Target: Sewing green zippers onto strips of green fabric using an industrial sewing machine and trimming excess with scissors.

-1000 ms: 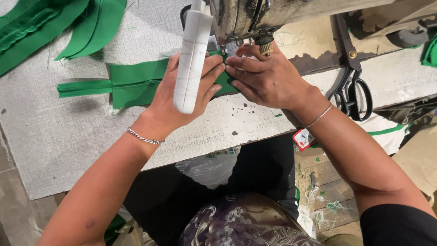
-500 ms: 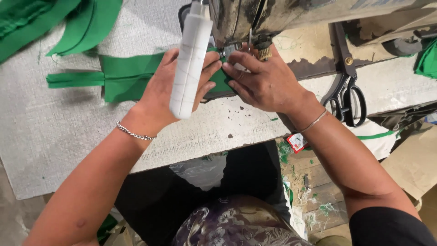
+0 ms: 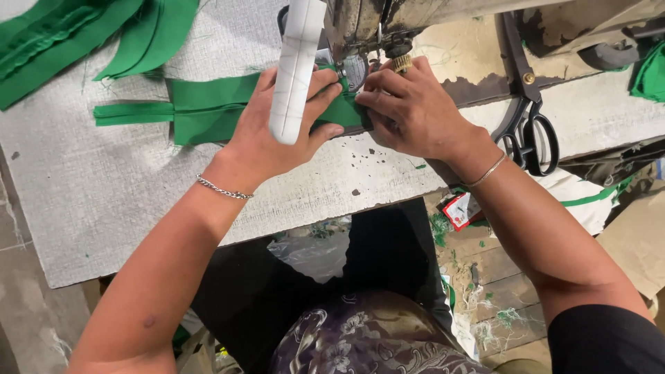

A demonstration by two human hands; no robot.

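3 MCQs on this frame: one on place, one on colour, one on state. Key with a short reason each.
1. Where do the black scissors lie?
A. On the table to the right of the right hand
B. Under the left forearm
C. On the floor

2. What colour is the fabric piece under the hands?
A. Blue
B. Green
C. White

3. How does the left hand meet the fabric piece?
A. Lifted clear of it
B. Closed around scissors
C. Pressed flat on it, fingers spread

Key: 1 A, the scissors rest on the table past the right hand. 2 B, the fabric is plain green, like the strips at the upper left. 3 C, the palm lies on the cloth beside the sewing machine, with a white tube crossing in front of it.
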